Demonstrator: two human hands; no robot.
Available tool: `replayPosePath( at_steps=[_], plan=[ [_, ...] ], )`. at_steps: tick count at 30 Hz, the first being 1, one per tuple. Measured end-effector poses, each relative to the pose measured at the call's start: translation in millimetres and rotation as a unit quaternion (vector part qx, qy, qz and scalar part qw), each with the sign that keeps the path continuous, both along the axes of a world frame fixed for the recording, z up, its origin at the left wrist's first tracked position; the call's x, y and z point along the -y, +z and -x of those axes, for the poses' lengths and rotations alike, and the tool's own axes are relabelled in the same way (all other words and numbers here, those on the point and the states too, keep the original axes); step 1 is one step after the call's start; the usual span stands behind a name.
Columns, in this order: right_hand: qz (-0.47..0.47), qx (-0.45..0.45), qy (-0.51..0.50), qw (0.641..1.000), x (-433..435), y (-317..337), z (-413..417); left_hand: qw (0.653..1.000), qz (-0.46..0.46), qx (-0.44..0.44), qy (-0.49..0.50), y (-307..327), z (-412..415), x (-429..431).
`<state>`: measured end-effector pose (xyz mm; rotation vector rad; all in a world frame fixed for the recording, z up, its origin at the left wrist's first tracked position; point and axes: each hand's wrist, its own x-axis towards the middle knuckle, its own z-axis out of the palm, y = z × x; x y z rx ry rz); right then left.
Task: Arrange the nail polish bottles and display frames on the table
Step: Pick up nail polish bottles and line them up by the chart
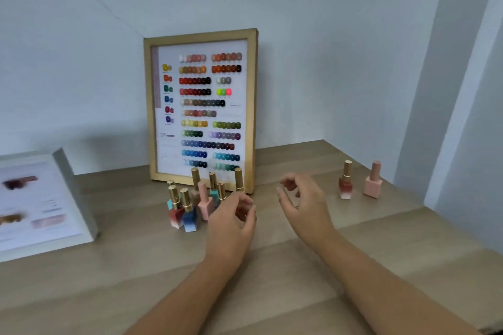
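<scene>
Hovering over the wooden table [272, 266], both hands are out in front with nothing in them; the left hand [231, 223] has its fingers loosely curled, half open, and the right hand [302, 204] is much the same, thumb and fingers bent but apart, gripping nothing. Just left of and behind the left hand sits the cluster of nail polish bottles [196, 198], gold caps mostly, standing upright and packed close together; the pink bottle in the cluster [205, 202] is the one nearest that hand's knuckles. Straight behind the cluster stands the wooden colour-chart frame [201, 109], upright against the wall. Off to the right of the right hand, well apart from it, two more bottles stand side by side: a reddish bottle [345, 181] and a pale pink bottle [373, 179]. Far left of the left hand a white frame [68, 185] rests tilted; its print is too blurry to read.
</scene>
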<state>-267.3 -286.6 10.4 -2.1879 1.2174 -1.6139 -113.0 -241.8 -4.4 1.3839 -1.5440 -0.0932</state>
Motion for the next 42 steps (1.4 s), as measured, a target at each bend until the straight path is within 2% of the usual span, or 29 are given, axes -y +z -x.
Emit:
replayPosePath(
  at_steps=[4,8,14,21,26,30,36,42],
  plan=[
    [-0.111,-0.01,0.066,0.992,1,-10,-52,0.994,-0.004,-0.038,0.106,-4,-57,-21],
    [-0.174,0.014,0.068,0.982,3,-23,-88,0.978,-0.083,-0.052,0.182,-12,-94,-31],
    [-0.206,-0.015,0.043,0.978,12,-33,-99,0.968,-0.149,-0.054,0.194,-16,-96,-18],
    [-0.204,-0.045,0.016,0.978,14,-32,-109,0.956,-0.186,0.041,0.224,-14,-94,-3],
    [-0.193,-0.025,0.032,0.98,9,-30,-102,0.958,-0.188,0.023,0.216,-12,-96,-3],
    [-0.174,-0.008,0.03,0.984,4,-27,-76,0.972,-0.14,0.04,0.182,-11,-89,-12],
    [-0.177,-0.018,-0.015,0.984,3,-28,6,0.988,-0.099,0.111,0.045,-11,-41,-12],
    [-0.186,-0.011,-0.125,0.975,2,-30,99,0.99,-0.116,0.062,-0.055,-11,50,24]
  ],
)
